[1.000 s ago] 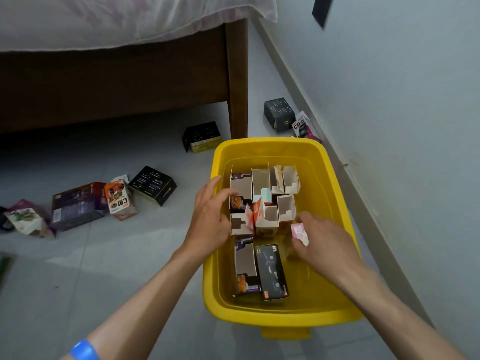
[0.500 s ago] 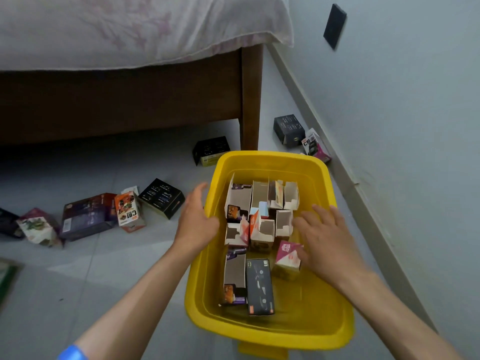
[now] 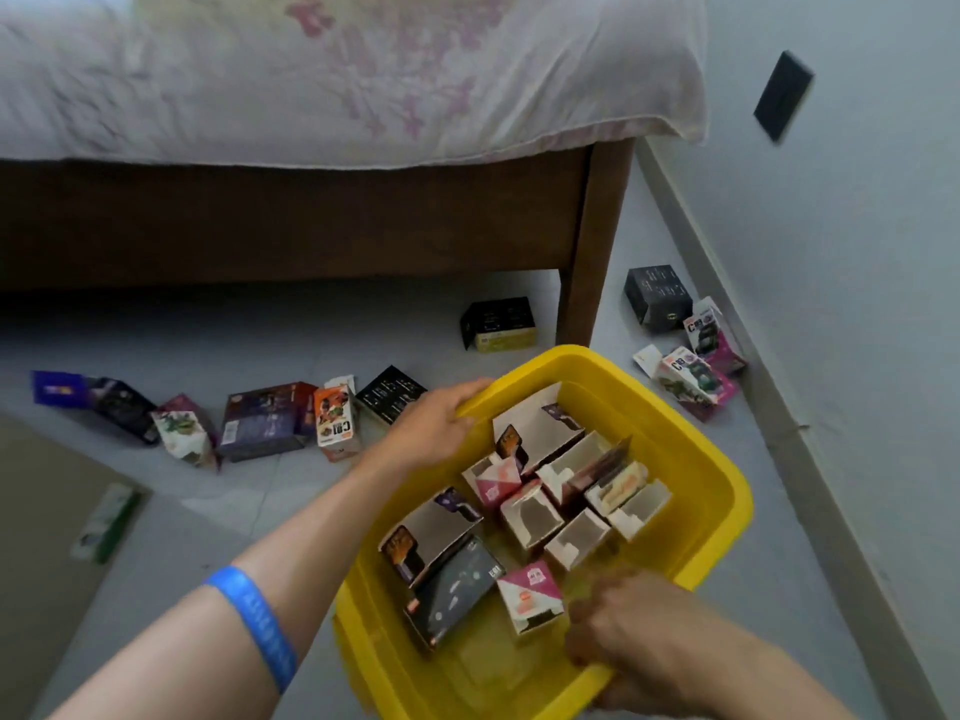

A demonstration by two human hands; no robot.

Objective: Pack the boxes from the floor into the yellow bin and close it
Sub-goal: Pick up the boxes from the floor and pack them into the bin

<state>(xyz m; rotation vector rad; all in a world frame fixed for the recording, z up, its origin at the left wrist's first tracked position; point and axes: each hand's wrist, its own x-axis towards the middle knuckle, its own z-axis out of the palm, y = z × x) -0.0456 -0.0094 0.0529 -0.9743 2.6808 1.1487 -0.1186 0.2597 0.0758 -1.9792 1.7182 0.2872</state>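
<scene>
The yellow bin (image 3: 711, 491) stands on the floor, turned at an angle, with several small cardboard boxes inside, among them a pink and white box (image 3: 530, 595) and a black box (image 3: 454, 589). My left hand (image 3: 431, 423) grips the bin's far left rim. My right hand (image 3: 623, 631) grips its near rim. More boxes lie on the floor: an orange and white box (image 3: 336, 420), a dark purple box (image 3: 265, 420), a black box (image 3: 389, 394) and a black and yellow box (image 3: 498, 324).
A wooden bed (image 3: 311, 220) with a white sheet fills the back; its leg (image 3: 587, 252) stands just behind the bin. The wall (image 3: 857, 304) runs along the right, with more boxes (image 3: 691, 376) beside it. A green and white item (image 3: 106, 522) lies at left.
Both hands left the boxes inside and took hold of the bin's rim. The bin has turned to an angle. The view shifted so that more floor and bed show.
</scene>
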